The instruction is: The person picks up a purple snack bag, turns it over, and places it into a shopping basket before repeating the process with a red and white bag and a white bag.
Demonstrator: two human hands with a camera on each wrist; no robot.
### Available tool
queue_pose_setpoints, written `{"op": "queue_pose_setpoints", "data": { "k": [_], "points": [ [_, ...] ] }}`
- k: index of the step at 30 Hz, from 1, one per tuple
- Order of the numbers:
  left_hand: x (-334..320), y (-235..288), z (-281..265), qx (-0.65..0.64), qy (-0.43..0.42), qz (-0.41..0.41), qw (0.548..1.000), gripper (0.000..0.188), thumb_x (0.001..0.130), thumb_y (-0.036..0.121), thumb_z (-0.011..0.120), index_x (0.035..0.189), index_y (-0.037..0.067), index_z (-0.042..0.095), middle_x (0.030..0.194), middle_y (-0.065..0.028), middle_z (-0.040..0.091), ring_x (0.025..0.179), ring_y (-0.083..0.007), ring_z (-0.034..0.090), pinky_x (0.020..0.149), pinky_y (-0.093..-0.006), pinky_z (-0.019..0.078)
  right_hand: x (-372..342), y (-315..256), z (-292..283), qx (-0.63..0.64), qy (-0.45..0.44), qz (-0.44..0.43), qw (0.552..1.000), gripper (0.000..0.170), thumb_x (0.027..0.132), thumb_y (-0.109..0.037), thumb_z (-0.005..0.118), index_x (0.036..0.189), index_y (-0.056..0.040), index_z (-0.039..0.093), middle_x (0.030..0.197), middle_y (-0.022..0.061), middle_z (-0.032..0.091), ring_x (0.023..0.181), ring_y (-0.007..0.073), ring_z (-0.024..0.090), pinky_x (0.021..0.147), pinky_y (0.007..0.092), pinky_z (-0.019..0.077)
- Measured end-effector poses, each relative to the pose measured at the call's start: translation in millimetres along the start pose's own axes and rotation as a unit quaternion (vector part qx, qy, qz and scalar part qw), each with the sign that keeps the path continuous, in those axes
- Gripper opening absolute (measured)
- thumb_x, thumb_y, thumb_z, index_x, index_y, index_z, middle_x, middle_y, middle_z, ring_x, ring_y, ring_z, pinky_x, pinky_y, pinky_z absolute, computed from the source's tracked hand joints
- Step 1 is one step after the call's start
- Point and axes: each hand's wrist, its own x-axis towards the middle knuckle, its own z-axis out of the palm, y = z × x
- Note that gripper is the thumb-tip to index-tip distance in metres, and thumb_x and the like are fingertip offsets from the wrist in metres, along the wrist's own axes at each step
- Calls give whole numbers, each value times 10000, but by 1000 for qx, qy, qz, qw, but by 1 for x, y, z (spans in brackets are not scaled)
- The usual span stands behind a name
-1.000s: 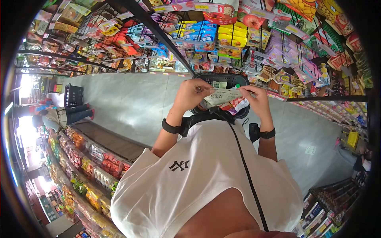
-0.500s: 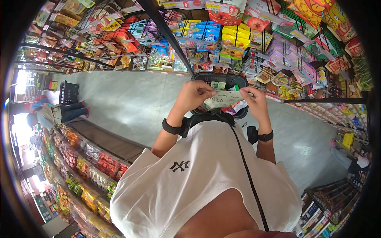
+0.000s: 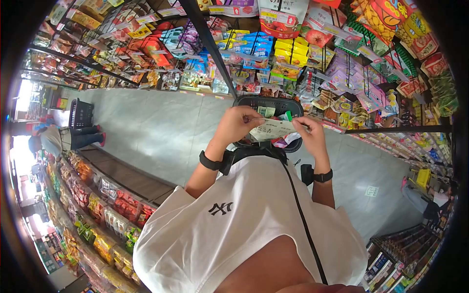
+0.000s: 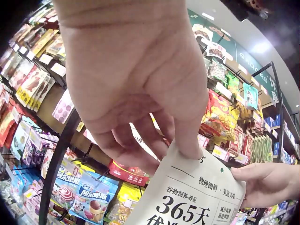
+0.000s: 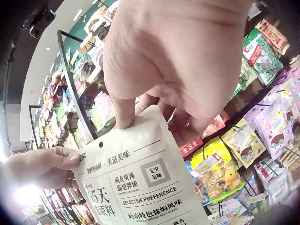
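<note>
A pale snack pouch [image 3: 269,131] with black printed text is stretched between both hands over a dark shopping basket [image 3: 244,101]. My left hand [image 3: 233,127] pinches one top corner of the pouch, thumb on the printed face. At the other top corner, my right hand [image 3: 312,136] pinches it between thumb and fingers. Large characters and "365" show on the pouch [image 4: 187,197] in the left wrist view. A small hang hole near its top edge appears in the right wrist view. Colourful packets [image 3: 281,141] lie in the basket, partly hidden behind the pouch.
Racks of hanging snack bags, among them blue packets [image 3: 256,49] and yellow packets [image 3: 289,52], rise just beyond the basket. A shelf of bagged goods [image 3: 100,205] runs along the left. Farther down the aisle, a person [image 3: 63,139] stands near another basket [image 3: 81,113].
Both hands keep their grip on the pouch, whose printed face now shows more to the head camera. The head view has shifted slightly, so hands and basket appear a little lower and further left.
</note>
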Motion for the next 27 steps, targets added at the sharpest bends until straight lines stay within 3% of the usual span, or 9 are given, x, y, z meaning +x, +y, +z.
{"op": "queue_pose_setpoints", "data": {
  "k": [5, 20, 27],
  "points": [
    [-3, 4, -1, 4, -8, 0, 1000, 150, 865, 157, 833, 943, 33, 801, 844, -90, 743, 704, -172, 650, 654, -311, 511, -4, 9, 2, -17, 8, -6, 1000, 235, 982, -201, 721, 1021, 30, 739, 898, 58, 741, 850, 113, 653, 805, 285, 509],
    [-9, -2, 0, -14, -12, 3, 1000, 138, 871, 160, 830, 950, 48, 809, 837, -90, 744, 696, -162, 640, 648, -305, 502, -13, 8, 7, 12, 4, 12, 1000, 239, 998, -217, 711, 1038, 16, 743, 876, 18, 729, 743, 68, 631, 676, 251, 502],
    [-10, 1, 0, -8, -9, 6, 1000, 150, 868, 171, 834, 947, 47, 808, 834, -90, 743, 688, -169, 641, 640, -313, 503, -13, 10, 6, -5, 7, -2, 1000, 250, 993, -222, 715, 1019, 25, 740, 870, 35, 730, 785, 86, 637, 739, 267, 505]
  ]
}}
